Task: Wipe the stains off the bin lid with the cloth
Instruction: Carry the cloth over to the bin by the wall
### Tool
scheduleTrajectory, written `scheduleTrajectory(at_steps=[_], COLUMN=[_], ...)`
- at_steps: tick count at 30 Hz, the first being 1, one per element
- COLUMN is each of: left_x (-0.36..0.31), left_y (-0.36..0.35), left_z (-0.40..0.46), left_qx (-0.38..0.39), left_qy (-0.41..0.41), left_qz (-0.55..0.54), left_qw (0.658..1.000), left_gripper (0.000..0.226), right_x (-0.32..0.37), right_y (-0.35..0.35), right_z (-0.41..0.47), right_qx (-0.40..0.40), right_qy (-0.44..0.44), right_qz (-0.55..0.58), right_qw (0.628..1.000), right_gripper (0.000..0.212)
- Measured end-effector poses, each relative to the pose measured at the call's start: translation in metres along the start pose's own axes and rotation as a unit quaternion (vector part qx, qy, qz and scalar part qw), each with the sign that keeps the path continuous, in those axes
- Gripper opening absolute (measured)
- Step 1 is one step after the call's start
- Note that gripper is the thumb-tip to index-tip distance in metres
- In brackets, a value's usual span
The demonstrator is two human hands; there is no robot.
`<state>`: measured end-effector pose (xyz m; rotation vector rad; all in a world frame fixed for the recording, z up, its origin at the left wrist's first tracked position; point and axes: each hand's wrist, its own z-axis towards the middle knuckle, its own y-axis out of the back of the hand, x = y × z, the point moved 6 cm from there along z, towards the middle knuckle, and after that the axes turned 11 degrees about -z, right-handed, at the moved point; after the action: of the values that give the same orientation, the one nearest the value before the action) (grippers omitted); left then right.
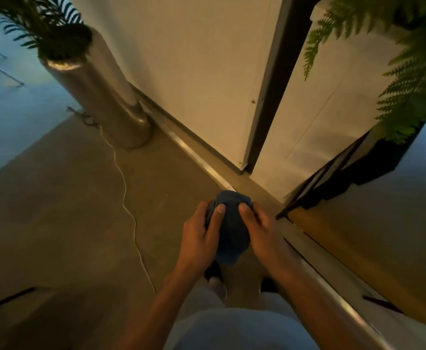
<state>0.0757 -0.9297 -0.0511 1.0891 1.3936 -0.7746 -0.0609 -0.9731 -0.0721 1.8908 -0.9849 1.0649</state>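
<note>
A bunched dark blue cloth [232,231] hangs in front of me above the floor, held between both hands. My left hand [201,236] grips its left side with the thumb pressed on the front. My right hand [256,228] grips the right side, thumb on top of the fabric. No bin lid shows in this view.
A tall metal planter [100,97] with a palm stands at the left by the white wall [194,72]. A thin white cord [126,193] runs across the tan floor. Ferns [408,84] hang at the upper right above a dark-framed cabinet [333,183]. My feet are below the cloth.
</note>
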Motion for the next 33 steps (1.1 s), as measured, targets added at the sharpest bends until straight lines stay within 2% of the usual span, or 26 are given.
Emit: scheduleTrajectory(at_steps=[9, 14, 19, 27, 33], left_x=[0.025, 0.033, 0.040, 0.052, 0.053], left_y=[0.022, 0.016, 0.014, 0.034, 0.054], left_z=[0.023, 0.003, -0.041, -0.105, -0.123], left_qx=[0.104, 0.165, 0.214, 0.251, 0.269], left_qy=[0.013, 0.017, 0.042, 0.032, 0.022], left_qz=[0.029, 0.037, 0.037, 0.044, 0.052], left_qw=[0.994, 0.986, 0.975, 0.966, 0.961], left_gripper=[0.021, 0.025, 0.032, 0.028, 0.035], right_x=[-0.013, -0.041, -0.062, -0.073, -0.075], right_y=[-0.035, -0.042, -0.052, -0.082, -0.105], right_z=[-0.004, -0.035, -0.085, -0.159, -0.179], right_qx=[-0.116, -0.158, -0.202, -0.246, -0.271], right_qy=[-0.030, -0.051, -0.051, -0.056, -0.048], right_qz=[0.037, 0.061, 0.079, 0.102, 0.100], right_qw=[0.992, 0.984, 0.975, 0.962, 0.956], right_gripper=[0.025, 0.036, 0.030, 0.026, 0.027])
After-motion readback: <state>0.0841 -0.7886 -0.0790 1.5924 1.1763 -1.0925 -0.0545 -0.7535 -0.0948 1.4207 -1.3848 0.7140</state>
